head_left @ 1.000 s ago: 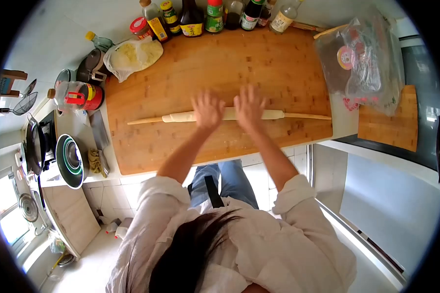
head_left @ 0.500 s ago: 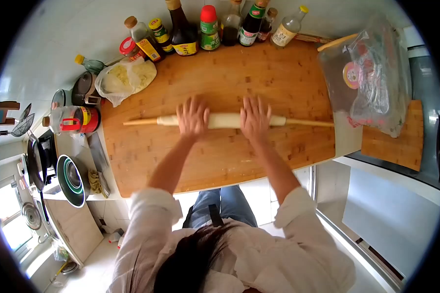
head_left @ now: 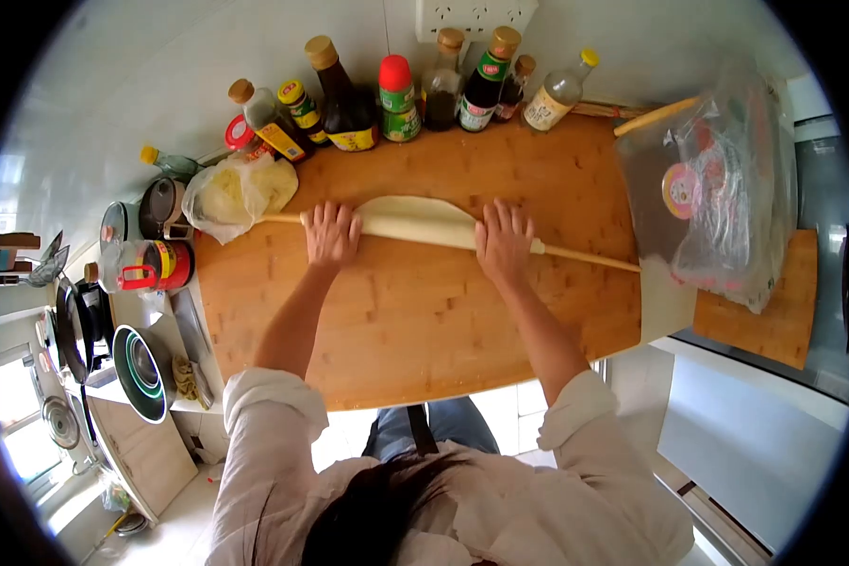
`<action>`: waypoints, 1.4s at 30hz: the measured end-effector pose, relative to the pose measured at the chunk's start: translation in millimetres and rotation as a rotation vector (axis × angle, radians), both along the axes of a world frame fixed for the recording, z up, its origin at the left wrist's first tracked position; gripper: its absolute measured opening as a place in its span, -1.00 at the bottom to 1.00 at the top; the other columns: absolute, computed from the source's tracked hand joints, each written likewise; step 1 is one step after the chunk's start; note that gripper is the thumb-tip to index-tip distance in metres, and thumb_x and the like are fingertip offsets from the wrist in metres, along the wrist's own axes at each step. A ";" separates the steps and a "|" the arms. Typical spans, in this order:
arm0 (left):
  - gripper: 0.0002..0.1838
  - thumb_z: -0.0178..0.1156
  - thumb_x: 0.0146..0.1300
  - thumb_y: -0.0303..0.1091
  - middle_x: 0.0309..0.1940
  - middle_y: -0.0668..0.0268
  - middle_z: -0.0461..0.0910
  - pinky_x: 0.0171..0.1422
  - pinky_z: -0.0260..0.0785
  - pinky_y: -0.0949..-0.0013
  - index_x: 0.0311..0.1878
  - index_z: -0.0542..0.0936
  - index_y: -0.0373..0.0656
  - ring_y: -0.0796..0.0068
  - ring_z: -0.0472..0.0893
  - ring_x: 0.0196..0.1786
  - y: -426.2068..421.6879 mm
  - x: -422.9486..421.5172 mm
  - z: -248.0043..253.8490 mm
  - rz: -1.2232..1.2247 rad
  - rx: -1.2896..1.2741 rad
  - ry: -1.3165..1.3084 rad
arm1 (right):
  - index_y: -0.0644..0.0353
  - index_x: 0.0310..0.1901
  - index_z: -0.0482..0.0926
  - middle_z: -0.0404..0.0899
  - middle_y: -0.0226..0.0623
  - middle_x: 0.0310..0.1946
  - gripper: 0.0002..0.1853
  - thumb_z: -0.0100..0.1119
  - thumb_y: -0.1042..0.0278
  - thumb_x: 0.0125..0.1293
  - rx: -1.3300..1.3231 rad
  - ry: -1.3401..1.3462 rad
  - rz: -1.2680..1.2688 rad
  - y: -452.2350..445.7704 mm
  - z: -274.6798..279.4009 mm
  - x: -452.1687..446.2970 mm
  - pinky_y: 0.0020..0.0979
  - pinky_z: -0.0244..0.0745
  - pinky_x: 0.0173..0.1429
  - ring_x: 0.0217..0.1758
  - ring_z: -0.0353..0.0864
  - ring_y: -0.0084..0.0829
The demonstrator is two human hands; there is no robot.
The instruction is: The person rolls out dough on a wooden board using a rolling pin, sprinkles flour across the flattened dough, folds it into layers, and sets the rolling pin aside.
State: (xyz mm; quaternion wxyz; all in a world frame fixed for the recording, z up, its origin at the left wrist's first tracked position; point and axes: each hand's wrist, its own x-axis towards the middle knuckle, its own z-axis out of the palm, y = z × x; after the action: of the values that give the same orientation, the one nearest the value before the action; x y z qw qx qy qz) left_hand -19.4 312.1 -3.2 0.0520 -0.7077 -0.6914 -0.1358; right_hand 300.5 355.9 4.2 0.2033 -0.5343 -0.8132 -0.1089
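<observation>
A sheet of pale dough (head_left: pixel 417 224) is wrapped round a long wooden rolling pin (head_left: pixel 594 258), and a curved flap of it lies on the far side. The pin slants a little, its right end nearer to me. My left hand (head_left: pixel 332 234) presses on the left part of the roll, fingers apart and pointing away. On the right part rests my right hand (head_left: pixel 504 241), also with spread fingers. Beneath them is the large wooden board (head_left: pixel 415 321). The pin's left end reaches a plastic bag (head_left: pixel 226 196) with yellowish contents.
Sauce bottles (head_left: pixel 347 106) and a red-capped shaker (head_left: pixel 398 102) line the back edge. Clear plastic packaging (head_left: pixel 717 198) lies at the right above a smaller board (head_left: pixel 759 311). Nested bowls (head_left: pixel 143 374), a cleaver (head_left: pixel 191 323) and a red-lidded jar (head_left: pixel 153 266) are at the left.
My hands have moved farther apart along the roll. A flap of dough now shows beyond the pin, which has tilted. The camera view has shifted toward the back wall.
</observation>
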 end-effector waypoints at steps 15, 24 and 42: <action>-0.49 0.39 0.03 -0.04 -0.13 0.14 0.46 0.15 0.28 -0.01 -0.04 0.53 -0.15 0.08 0.44 -0.02 -98.2 -61.3 1.1 -0.191 -0.030 0.017 | 0.21 -0.14 0.53 0.49 -0.19 -0.19 -0.55 0.47 0.10 0.06 -0.344 0.088 0.170 -82.5 11.4 105.2 -0.10 0.41 -0.04 -0.10 0.48 -0.11; -0.58 0.36 0.05 -0.30 -0.08 0.18 0.50 0.16 0.33 0.04 -0.02 0.52 -0.18 0.08 0.47 0.03 -32.5 -101.7 34.9 0.015 -0.185 0.003 | 0.23 -0.12 0.49 0.52 -0.09 -0.22 -0.59 0.42 0.19 0.12 -0.378 0.198 0.138 -59.8 15.9 62.9 -0.10 0.44 -0.10 -0.14 0.50 -0.03; -0.72 0.18 0.01 -0.59 -0.12 0.23 0.48 0.29 0.17 0.01 -0.16 0.54 -0.12 0.14 0.44 0.09 -240.7 -172.7 13.9 0.048 -0.287 0.132 | 0.27 -0.10 0.46 0.49 -0.08 -0.20 -0.64 0.17 0.61 0.00 -0.823 0.126 0.192 -317.9 22.1 36.5 -0.09 0.43 -0.05 -0.10 0.50 -0.04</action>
State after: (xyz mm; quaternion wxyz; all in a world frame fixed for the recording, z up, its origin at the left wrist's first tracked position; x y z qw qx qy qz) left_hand -192.1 71.5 10.7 -0.0011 -0.6986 -0.7154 0.0126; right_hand 337.0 38.0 26.3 0.0319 -0.4983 -0.8210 0.2770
